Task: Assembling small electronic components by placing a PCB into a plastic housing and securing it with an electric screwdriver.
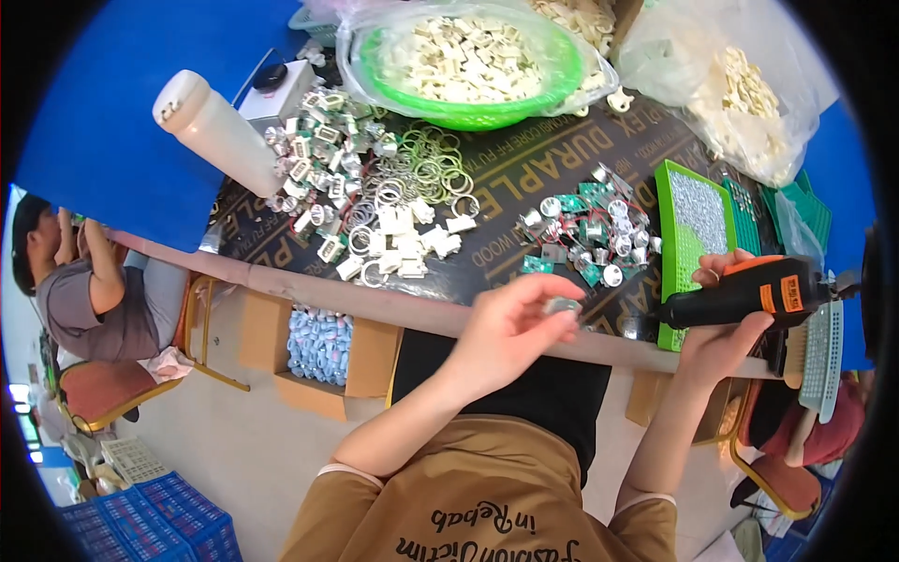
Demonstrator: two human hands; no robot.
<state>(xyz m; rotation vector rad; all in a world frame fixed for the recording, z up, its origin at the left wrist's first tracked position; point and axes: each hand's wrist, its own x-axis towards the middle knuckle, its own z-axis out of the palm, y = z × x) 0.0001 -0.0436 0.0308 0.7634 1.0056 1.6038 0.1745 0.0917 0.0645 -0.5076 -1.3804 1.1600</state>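
Left hand (510, 323) pinches a small round silvery part (562, 305) betw. thumb & fingers (552, 286), held just over the desk's (524, 169) near edge, prob. so the tool tip can reach it. Part looks metallic, disc-like; detail too small to tell. Right hand (726, 323) is clenched round a black-and-orange electric screwdriver (749, 292), tip aimed at the part. A heap of wired green-board assemblies (590, 229) lies just beyond; a green tray (693, 225) sits by the right edge.
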